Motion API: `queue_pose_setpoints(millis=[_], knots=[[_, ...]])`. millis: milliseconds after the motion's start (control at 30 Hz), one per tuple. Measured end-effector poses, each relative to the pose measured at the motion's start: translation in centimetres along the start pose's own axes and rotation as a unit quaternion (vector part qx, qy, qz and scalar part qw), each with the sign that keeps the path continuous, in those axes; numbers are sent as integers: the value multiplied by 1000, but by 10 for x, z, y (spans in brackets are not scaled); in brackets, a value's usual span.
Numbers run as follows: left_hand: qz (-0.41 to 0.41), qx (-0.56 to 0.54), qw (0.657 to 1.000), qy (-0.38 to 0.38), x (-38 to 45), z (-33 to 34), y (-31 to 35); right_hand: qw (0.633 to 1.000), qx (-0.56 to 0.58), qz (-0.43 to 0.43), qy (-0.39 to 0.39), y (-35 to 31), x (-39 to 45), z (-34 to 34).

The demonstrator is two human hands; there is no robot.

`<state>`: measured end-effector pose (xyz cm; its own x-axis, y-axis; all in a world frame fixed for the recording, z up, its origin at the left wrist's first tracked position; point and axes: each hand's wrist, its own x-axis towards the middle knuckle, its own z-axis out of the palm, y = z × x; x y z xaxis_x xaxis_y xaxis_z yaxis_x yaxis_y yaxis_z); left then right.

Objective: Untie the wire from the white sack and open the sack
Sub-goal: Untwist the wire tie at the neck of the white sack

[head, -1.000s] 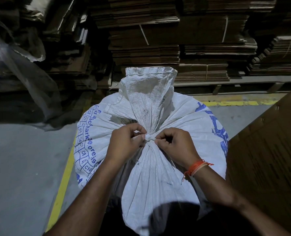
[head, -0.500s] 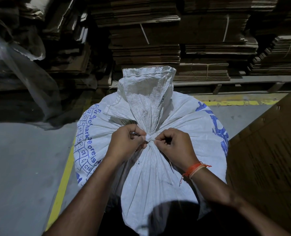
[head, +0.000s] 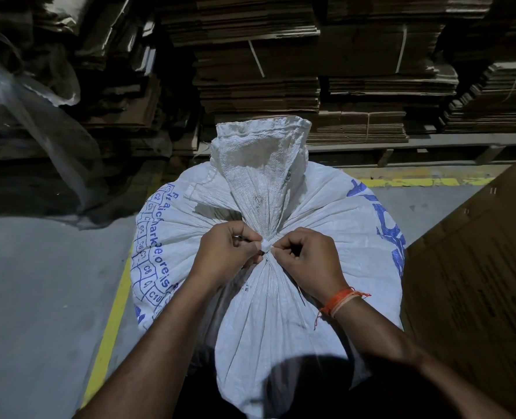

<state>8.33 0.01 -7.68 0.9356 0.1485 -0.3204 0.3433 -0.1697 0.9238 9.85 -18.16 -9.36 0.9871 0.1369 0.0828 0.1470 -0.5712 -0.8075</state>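
Note:
A full white woven sack (head: 326, 213) with blue print stands on the floor in front of me, its neck gathered tight and its loose top (head: 262, 152) standing upright behind the tie. The wire (head: 265, 248) binds the neck between my two hands; only a small part of it shows. My left hand (head: 225, 252) pinches the wire from the left with curled fingers. From the right, my right hand (head: 308, 258), which has an orange thread at the wrist, pinches the tie. A thin dark wire end (head: 299, 293) hangs below my right hand.
Stacks of flattened cardboard (head: 259, 55) fill the back. Crumpled clear plastic sheeting (head: 30, 122) lies at the left. A large brown carton (head: 474, 282) stands close on the right. Yellow floor lines (head: 111, 322) run along the sack's left and behind it on the grey floor.
Both hands stay at the sack's neck, with only small finger shifts at the tie. The sack's top leans slightly differently; the tie still holds.

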Motion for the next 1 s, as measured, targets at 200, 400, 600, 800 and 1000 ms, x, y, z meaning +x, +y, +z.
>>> queue_pose_setpoints(millis=[200, 400, 600, 800, 1000], knots=[[-15, -29, 999, -9, -3, -1, 6, 995, 51, 41, -69, 0, 4, -9], [-21, -21, 999, -16, -4, -3, 11, 990, 42, 43, -124, 5, 11, -30], [-18, -7, 1000, -11, -5, -3, 14, 995, 9, 17, -101, 4, 12, -29], [-18, 16, 1000, -9, -9, -3, 15, 996, -1, 10, -93, 5, 9, -23], [-25, 21, 999, -2, -8, -1, 14, 996, -10, 1, -85, 6, 8, -21]])
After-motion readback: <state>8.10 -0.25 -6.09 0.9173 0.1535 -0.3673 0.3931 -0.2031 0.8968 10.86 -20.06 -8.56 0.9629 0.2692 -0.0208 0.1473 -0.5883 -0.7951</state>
